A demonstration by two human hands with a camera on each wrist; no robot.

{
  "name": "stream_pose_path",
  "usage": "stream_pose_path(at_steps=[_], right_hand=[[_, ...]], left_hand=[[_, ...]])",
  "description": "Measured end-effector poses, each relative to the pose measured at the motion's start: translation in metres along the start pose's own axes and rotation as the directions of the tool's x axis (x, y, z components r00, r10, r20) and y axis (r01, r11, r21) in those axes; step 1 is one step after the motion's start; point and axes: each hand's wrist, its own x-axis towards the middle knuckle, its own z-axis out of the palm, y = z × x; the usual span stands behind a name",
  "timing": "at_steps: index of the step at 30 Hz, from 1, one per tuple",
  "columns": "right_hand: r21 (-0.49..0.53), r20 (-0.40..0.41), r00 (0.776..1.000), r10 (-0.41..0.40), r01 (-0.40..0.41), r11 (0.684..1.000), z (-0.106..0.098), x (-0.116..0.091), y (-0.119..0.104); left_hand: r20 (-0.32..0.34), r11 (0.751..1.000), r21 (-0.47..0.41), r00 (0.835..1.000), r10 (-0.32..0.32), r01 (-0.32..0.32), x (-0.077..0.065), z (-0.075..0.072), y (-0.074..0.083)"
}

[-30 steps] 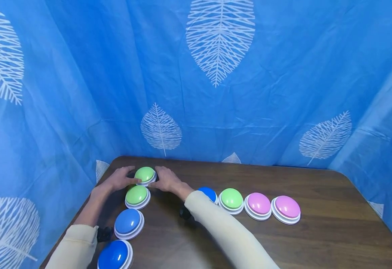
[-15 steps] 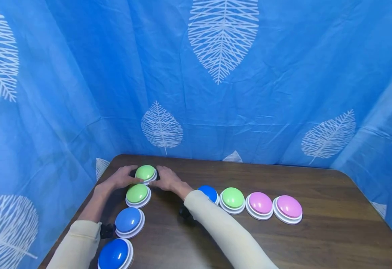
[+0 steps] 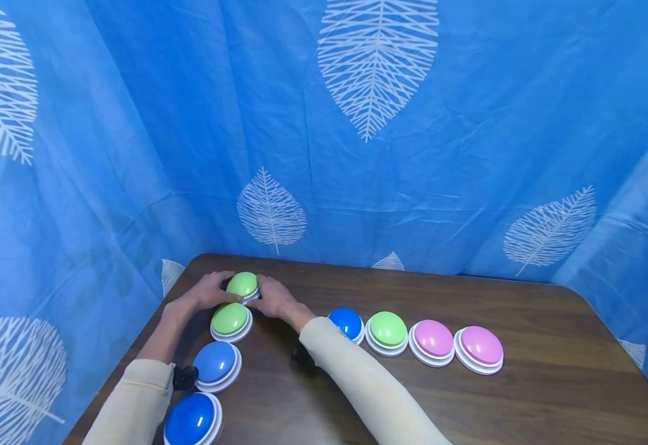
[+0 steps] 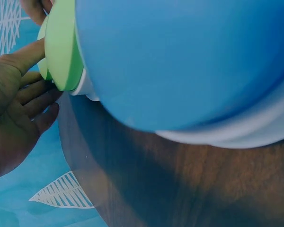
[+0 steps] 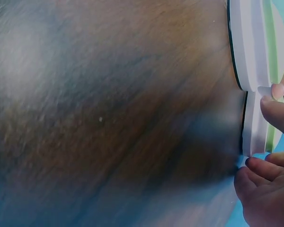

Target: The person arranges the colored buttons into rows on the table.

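At the far left corner of the table, a green dome push button (image 3: 243, 284) on a white base sits between both hands. My left hand (image 3: 209, 292) holds its left side, with the thumb along the near edge. From the right, my right hand (image 3: 276, 298) holds the same button; in the right wrist view its thumb and fingers (image 5: 258, 171) are around the white base. Directly nearer stands a second green button (image 3: 229, 318), its base right against the held one. Below my left wrist are a light blue button (image 3: 215, 362) and a darker blue button (image 3: 190, 419).
Right of my right forearm runs a row: a blue button (image 3: 345, 323), a green button (image 3: 387, 328) and two pink buttons, one pink button (image 3: 434, 338) left of the other. A blue leaf-print curtain (image 3: 201, 123) surrounds the brown wooden table (image 3: 524, 408).
The head view has shifted slightly, so everything sits a little further right. Both hands stay around the far green button with hardly any movement.
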Motion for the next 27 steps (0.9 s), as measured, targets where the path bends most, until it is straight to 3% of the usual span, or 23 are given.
stream_pose_path(at_steps=[7, 15, 27], right_hand=[[0.038, -0.029, 0.999, 0.032, -0.03, 0.999, 0.0031, 0.0029, -0.0047], [-0.01, -0.07, 0.995, 0.07, -0.071, 0.997, 0.0058, 0.0054, -0.0078], [-0.024, -0.098, 0.994, 0.05, -0.053, 0.998, 0.0097, 0.0069, -0.0024]], left_hand=[[-0.027, 1.0, 0.008, 0.999, 0.019, -0.019, -0.0034, -0.0017, -0.0009], [-0.045, 0.999, 0.008, 0.998, 0.039, -0.039, -0.002, 0.0001, -0.0006], [-0.047, 0.999, 0.007, 0.998, 0.046, -0.046, 0.0015, 0.0047, 0.003]])
